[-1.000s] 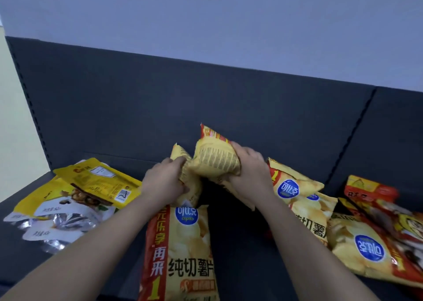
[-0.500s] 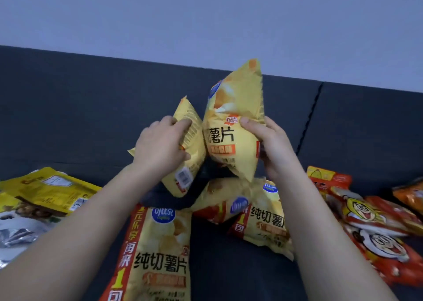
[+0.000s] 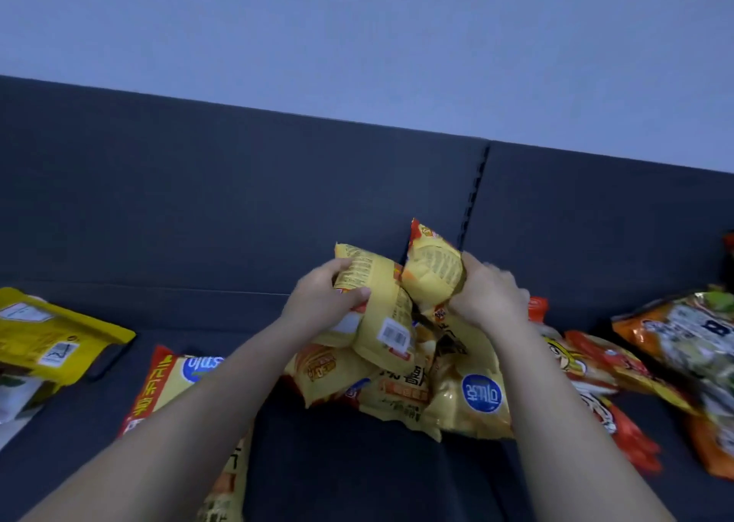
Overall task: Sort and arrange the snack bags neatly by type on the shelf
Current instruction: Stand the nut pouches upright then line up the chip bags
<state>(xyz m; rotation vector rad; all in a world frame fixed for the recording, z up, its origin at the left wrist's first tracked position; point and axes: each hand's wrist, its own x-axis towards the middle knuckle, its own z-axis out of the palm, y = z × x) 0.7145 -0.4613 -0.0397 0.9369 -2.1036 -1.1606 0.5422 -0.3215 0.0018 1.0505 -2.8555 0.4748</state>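
Two yellow chip bags are held just above the middle of the dark shelf [image 3: 357,478], close to its back panel [image 3: 198,204]. The left hand [image 3: 323,303] grips one chip bag [image 3: 387,315] with its barcode side showing, fingers curled over the top and thumb across the front. The right hand [image 3: 490,299] clamps the other chip bag [image 3: 435,273], red-topped, touching the first. Under both lies a loose pile of yellow chip bags [image 3: 476,398]. Left of the pile, a larger chip bag with a red stripe [image 3: 174,378] lies flat beneath the left forearm. A yellow pouch [image 3: 47,335] sits far left. Red cartoon-faced packets [image 3: 603,386] and an orange bag [image 3: 687,335] lie to the right.
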